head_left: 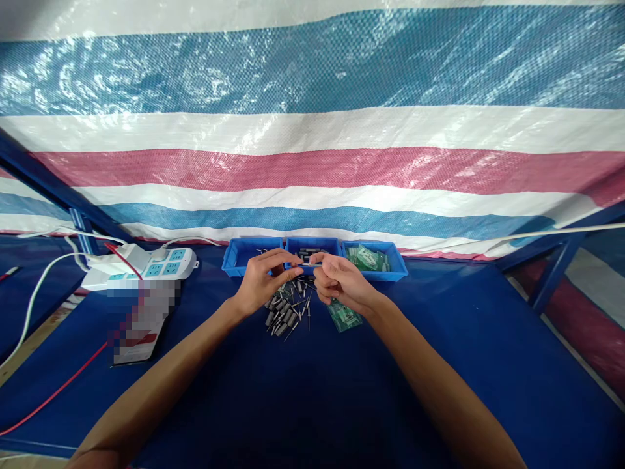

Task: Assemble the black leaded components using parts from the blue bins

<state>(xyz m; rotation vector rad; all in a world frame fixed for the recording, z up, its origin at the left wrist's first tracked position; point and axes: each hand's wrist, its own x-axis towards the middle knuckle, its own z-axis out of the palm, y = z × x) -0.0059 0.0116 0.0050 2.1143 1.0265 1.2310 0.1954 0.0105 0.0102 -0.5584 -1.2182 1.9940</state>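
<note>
Thumb and fingertips of my left hand (pixel 266 277) pinch one end of a small thin metallic part (pixel 306 264). At its other end my right hand (pixel 340 281) is closed on the same part, fingers curled. Both hands are raised in front of the blue bins. Below them, a loose pile of dark grey cylinders and thin pins (pixel 284 314) lies on the blue table. A clear bag of green boards (pixel 344 316) rests under my right hand. The middle bin (pixel 336 246) holds more grey cylinders, partly hidden by my hands.
The left bin (pixel 239 251) holds a few thin pieces; green bagged boards lie in the right bin (pixel 398 260). At the left are a white power strip (pixel 178 264), a phone (pixel 134 352) and a red cable (pixel 58 391). Striped sheeting (pixel 312 169) hangs behind.
</note>
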